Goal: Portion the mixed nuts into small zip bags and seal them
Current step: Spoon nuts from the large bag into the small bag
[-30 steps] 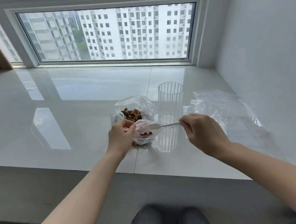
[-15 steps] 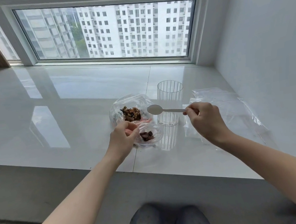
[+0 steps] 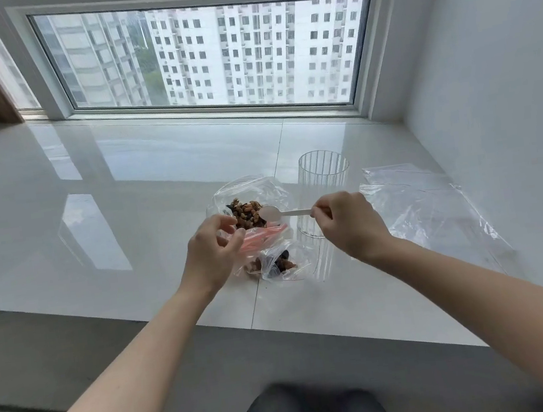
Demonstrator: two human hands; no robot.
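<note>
White plastic, the spoon [image 3: 272, 213] was pinched by its handle in the right hand [image 3: 348, 221], its empty bowl hovering over the mixed nuts [image 3: 247, 214] heaped in the large open bag [image 3: 248, 195] on the glossy counter [image 3: 123, 190]. The left hand [image 3: 212, 253] had its fingers closed on the pink zip edge of the small zip bag [image 3: 279, 262], which held a few nuts. A ribbed clear glass [image 3: 324, 181] stood just beside, with spare bags [image 3: 429, 205] lying further right.

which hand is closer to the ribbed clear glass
Right. The right hand, holding the white spoon, overlaps the ribbed glass on its near side. The left hand is off to the glass's left, at the small zip bag.
</note>
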